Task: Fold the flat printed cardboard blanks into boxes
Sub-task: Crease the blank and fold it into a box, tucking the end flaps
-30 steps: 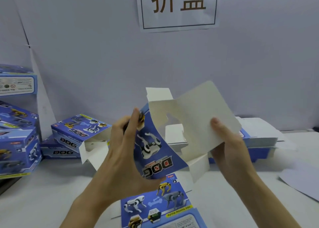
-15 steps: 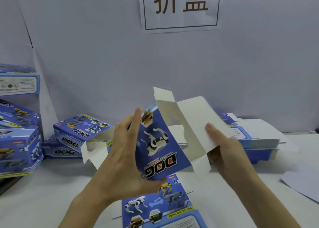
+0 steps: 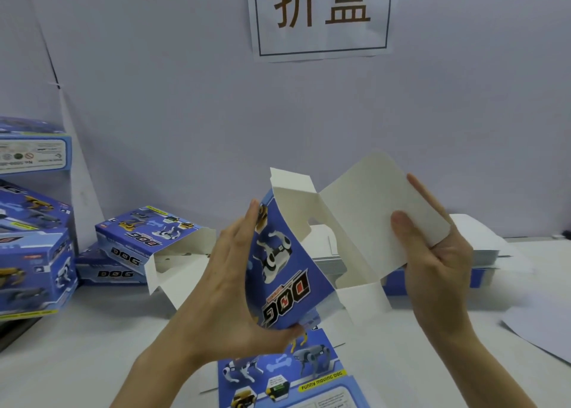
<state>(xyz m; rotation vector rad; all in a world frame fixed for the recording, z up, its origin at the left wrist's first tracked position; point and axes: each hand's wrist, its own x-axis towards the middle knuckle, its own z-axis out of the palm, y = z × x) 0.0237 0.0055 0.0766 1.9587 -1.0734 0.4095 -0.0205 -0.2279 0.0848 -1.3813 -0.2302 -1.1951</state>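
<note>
We hold one half-opened dog-print box blank point(image 3: 284, 262) at centre frame, above the counter point(image 3: 92, 346); our left hand point(image 3: 222, 284) grips its blue printed panel, thumb under the lower edge; our right hand point(image 3: 438, 262) pinches the white end flap; another flat blank point(image 3: 287, 376) lies lower centre; folded boxes point(image 3: 34, 268) stand far left.

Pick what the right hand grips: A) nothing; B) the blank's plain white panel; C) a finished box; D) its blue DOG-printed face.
B: the right hand pinches the white panel, thumb on its unprinted side; the left hand holds the blue face.
</note>
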